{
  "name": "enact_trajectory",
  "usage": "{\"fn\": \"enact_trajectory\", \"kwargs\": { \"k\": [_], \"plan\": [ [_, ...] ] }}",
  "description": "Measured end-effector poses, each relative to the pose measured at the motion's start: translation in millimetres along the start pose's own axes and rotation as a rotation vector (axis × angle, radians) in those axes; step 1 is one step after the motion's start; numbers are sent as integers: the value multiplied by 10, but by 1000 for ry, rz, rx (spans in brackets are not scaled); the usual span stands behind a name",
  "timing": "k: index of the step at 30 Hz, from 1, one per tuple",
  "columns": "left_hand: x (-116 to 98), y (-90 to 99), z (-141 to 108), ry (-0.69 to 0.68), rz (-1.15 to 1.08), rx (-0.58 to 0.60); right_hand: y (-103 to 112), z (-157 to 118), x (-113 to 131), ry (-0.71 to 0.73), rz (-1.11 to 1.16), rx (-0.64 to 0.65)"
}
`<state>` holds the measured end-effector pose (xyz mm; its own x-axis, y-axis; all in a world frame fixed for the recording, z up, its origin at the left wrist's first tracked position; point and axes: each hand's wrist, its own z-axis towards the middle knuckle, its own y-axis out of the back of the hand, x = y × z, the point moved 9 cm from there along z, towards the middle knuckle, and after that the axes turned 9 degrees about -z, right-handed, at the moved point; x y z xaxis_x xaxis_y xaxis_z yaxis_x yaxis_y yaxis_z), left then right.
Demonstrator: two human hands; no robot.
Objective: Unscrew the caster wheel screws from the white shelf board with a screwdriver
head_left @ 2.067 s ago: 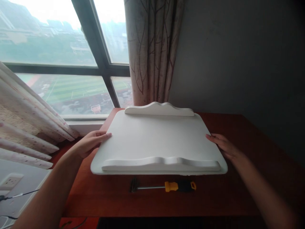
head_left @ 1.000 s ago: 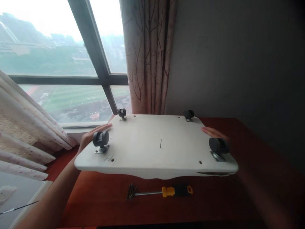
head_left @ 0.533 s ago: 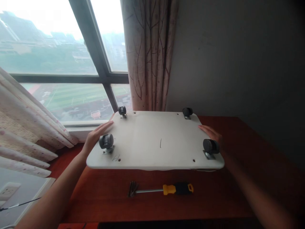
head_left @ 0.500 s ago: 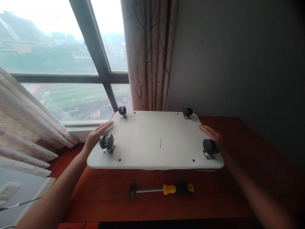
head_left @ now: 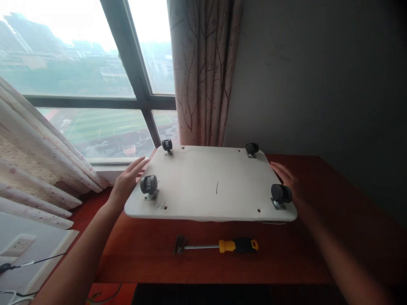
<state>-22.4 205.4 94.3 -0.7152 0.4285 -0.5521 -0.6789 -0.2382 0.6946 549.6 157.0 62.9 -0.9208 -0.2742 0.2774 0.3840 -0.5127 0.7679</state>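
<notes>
A white board [head_left: 203, 182] with rounded corners lies flat over the red-brown table, with black swivel casters pointing up at its corners. The front left caster [head_left: 149, 186] is near my left hand [head_left: 129, 180], which is open beside the board's left edge, fingers spread. Along the opposite edge, by the front right caster [head_left: 281, 195], my right hand [head_left: 288, 180] is open with its fingers stretched out. Whether either hand touches the edge I cannot tell. In front of the board lies a yellow-and-black screwdriver [head_left: 238, 245], its tip at a small pile of screws [head_left: 179, 244].
The table [head_left: 222, 271] runs back to a grey wall [head_left: 302, 84]. At the left are a window [head_left: 104, 125], patterned curtains [head_left: 203, 76] and a wall socket [head_left: 20, 245] with a cable. Small holes and pencil marks show on the board.
My left hand has lifted outward from the board's edge and its fingers have spread. My right hand has shifted slightly outward. The view has turned a little; casters and screwdriver stay put.
</notes>
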Motion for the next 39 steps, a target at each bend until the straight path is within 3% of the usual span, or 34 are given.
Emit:
{"fn": "enact_trajectory", "kwargs": {
  "k": [2,5,7,9,11,13,15,17,20,23,30,39],
  "plan": [
    [-2,122,-151,116,-4,-54,139,-58,-47,-109,41,-42],
    [-51,366,-531,279,23,-226,495,-304,-110,-361,189,-215],
    [-110,426,-835,367,-2,-288,738,-557,-12,-472,321,-333],
    [-229,440,-1143,399,-8,-365,957,-810,237,-491,410,-414],
    [-385,405,-1437,382,-84,-474,1034,-975,607,-420,507,-344],
    [-596,308,-1660,288,-193,-550,917,-1054,1064,-278,474,-86],
    [-904,31,-1702,110,-239,-363,761,-1135,1494,-67,423,103],
    [-1190,-225,-1712,-41,-215,-173,619,-1217,1705,40,370,154],
    [-1456,-465,-1685,-181,-150,19,384,-1329,1733,48,262,160],
    [-1531,-581,-1646,-227,-109,133,156,-1444,1701,34,208,207],
    [-1469,-692,-1696,-212,-67,169,-83,-1548,1660,-77,257,280],
    [-1460,-812,-1710,-183,12,136,-87,-1549,1641,-241,378,353]
  ]
}}
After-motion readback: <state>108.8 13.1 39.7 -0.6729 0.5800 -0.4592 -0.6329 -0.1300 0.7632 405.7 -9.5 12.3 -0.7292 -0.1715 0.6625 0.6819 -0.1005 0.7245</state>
